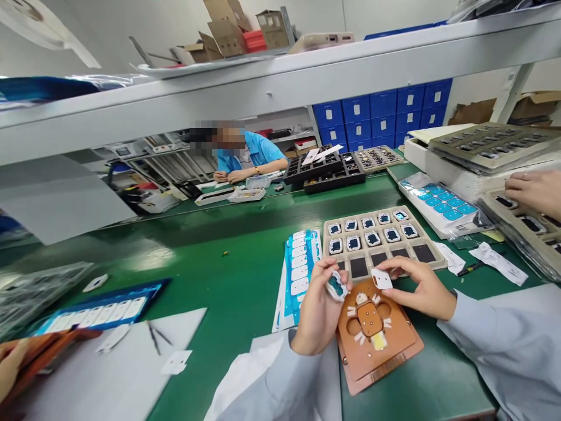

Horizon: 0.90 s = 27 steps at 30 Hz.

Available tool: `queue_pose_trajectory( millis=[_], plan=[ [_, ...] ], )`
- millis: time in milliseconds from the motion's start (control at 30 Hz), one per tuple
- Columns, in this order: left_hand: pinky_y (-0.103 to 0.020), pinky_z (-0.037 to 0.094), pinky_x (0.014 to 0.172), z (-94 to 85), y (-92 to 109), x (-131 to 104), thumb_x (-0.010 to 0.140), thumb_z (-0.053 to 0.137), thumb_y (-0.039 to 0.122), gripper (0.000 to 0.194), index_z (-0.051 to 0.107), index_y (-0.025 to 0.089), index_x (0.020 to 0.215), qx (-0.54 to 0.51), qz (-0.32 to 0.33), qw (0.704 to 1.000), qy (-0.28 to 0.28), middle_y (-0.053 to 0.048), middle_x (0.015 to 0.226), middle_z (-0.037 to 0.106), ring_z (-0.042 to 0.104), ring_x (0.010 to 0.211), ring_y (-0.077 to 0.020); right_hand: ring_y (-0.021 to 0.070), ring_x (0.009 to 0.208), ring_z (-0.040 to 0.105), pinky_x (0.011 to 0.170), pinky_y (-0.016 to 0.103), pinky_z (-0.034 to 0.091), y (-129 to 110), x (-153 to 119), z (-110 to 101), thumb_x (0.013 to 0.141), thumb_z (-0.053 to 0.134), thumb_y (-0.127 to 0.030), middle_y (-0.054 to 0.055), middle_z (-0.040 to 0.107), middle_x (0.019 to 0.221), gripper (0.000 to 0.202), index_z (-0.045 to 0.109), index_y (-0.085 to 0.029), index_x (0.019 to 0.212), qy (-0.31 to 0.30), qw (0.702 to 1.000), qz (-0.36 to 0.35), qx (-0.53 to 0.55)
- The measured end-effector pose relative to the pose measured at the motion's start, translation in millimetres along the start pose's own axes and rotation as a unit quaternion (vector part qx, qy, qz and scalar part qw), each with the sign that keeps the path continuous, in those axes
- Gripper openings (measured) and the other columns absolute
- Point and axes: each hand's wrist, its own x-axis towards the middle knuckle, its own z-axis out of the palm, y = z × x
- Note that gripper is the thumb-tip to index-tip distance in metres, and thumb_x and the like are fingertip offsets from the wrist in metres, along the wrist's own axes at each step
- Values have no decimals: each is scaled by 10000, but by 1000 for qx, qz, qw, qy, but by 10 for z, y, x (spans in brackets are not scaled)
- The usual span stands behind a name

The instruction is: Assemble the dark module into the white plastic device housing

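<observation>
My left hand (pixel 321 307) holds a small white-framed part with a dark teal centre (pixel 336 286) between thumb and fingers. Pinched in my right hand (pixel 416 289) is a small white plate with tiny holes (pixel 381 279). Below both hands lies an orange-brown fixture (pixel 394 345) with a raised square block in its middle. Behind them sits a beige tray (pixel 432 248) with several similar framed parts in its two back rows and dark pockets in the front row. Sheets of white pieces on blue backing (pixel 300 269) lie left of the tray.
Across the green table (pixel 210 234), a person in blue (pixel 258 153) works near black trays (pixel 335 175). Another person's hand (pixel 537 190) is over stacked trays at right. At left, another hand (pixel 11 365) holds an orange-brown piece near tweezers (pixel 154 338).
</observation>
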Motion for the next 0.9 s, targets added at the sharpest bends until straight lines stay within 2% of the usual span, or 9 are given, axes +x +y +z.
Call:
queue_pose_trajectory(
  millis=[100, 200, 300, 400, 467, 533, 633, 733, 900],
  plan=[
    [-333, 565, 829, 4, 32, -10, 729, 743, 212, 321, 507, 220, 947, -65, -59, 996, -13, 20, 930, 573, 639, 825, -122, 214, 921, 690, 761, 329, 606, 57, -12, 25, 804, 715, -277, 87, 718, 1072, 333, 666, -213, 1127, 12, 998, 34, 52],
    [-395, 494, 1025, 24, 24, -49, 695, 831, 203, 474, 493, 229, 1025, -144, -120, 980, -60, -26, 1111, 623, 656, 1078, -187, 219, 955, 694, 781, 333, 616, 72, -31, 50, 812, 737, -340, 94, 711, 1106, 384, 650, -219, 1166, 21, 993, 52, 105],
    [-391, 415, 1121, 27, -11, -81, 666, 879, 217, 570, 487, 217, 1080, -165, -144, 970, -105, -83, 1225, 633, 611, 1222, -236, 231, 967, 693, 780, 343, 620, 58, -44, 58, 794, 770, -391, 98, 713, 1093, 423, 659, -222, 1166, 28, 987, 61, 145],
    [-396, 353, 1179, 18, -28, -100, 672, 885, 249, 519, 522, 176, 1036, -157, -143, 969, -125, -95, 1202, 663, 585, 1263, -258, 226, 944, 697, 771, 336, 617, 38, -48, 51, 784, 790, -393, 98, 714, 1079, 409, 682, -229, 1143, 37, 982, 65, 173],
    [-420, 398, 1152, 16, -18, -111, 722, 851, 258, 424, 530, 170, 985, -153, -137, 970, -131, -82, 1197, 670, 581, 1268, -265, 213, 916, 700, 765, 321, 613, 28, -48, 43, 783, 797, -378, 88, 716, 1053, 375, 697, -240, 1118, 42, 980, 59, 187],
    [-472, 521, 1028, 22, 2, -119, 801, 782, 277, 332, 521, 182, 983, -151, -145, 967, -146, -73, 1240, 651, 604, 1237, -277, 200, 907, 697, 765, 302, 606, 19, -46, 34, 786, 799, -360, 71, 713, 1031, 343, 705, -261, 1102, 45, 978, 44, 198],
    [-391, 636, 791, 41, 27, -119, 865, 709, 303, 261, 511, 183, 986, -139, -170, 961, -169, -95, 1353, 582, 663, 1138, -270, 180, 910, 685, 775, 279, 595, 4, -39, 19, 798, 793, -330, 47, 702, 1022, 324, 706, -301, 1108, 41, 977, 14, 207],
    [-240, 619, 705, 51, 28, -110, 859, 716, 318, 286, 501, 168, 975, -125, -181, 960, -172, -132, 1417, 525, 713, 1017, -216, 177, 924, 669, 787, 278, 586, -5, -35, 7, 803, 788, -297, 47, 690, 1030, 332, 704, -310, 1124, 32, 978, -10, 207],
    [-233, 602, 623, 19, 12, -106, 868, 704, 346, 348, 406, 223, 998, -127, -207, 945, -219, -128, 1386, 561, 743, 937, -230, 168, 932, 650, 780, 265, 572, 6, -43, 0, 812, 778, -262, 50, 673, 1034, 365, 688, -310, 1163, 30, 980, -33, 194]
  ],
)
